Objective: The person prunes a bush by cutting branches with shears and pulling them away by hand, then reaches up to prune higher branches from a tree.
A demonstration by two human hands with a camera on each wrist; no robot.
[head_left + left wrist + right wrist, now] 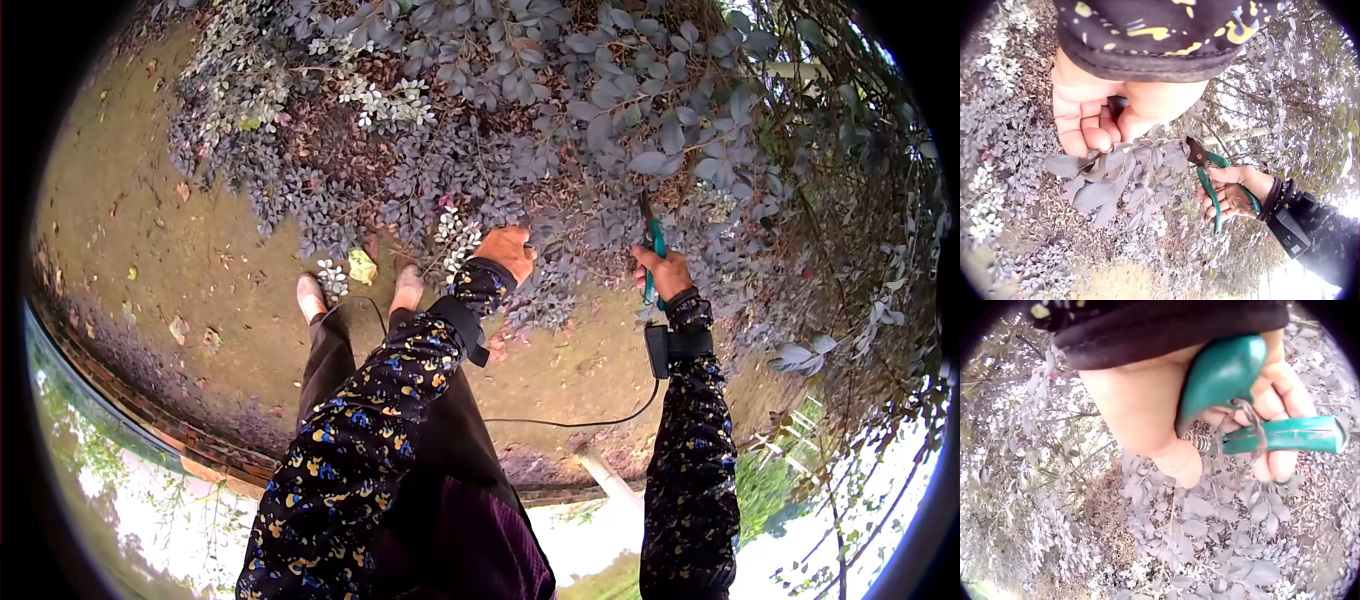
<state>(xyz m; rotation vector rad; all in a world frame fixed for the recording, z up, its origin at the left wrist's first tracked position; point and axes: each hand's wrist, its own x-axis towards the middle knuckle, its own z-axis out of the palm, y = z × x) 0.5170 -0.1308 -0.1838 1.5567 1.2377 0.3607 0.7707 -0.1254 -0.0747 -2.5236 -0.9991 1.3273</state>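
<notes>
Green-handled pruning shears (655, 240) are gripped in the right hand (664, 272), their dark blades pointing up into the foliage in the head view. In the left wrist view the shears' handles (1215, 199) stand spread, with the blades beside a leafy sprig (1141, 165). The left hand (1100, 112) pinches that sprig between thumb and curled fingers. In the head view the left hand (508, 252) is to the left of the right one, over the shrub. A spring and a loop show between the handles (1285, 436) in the right wrist view; the blades are hidden there.
Purple-grey shrubs (420, 160) spread across the top and right, with thin branches at the far right. Two shoes (407, 288) stand on brown soil (130, 220) beside a yellow leaf (362, 266). A black cable (580, 424) hangs between the arms.
</notes>
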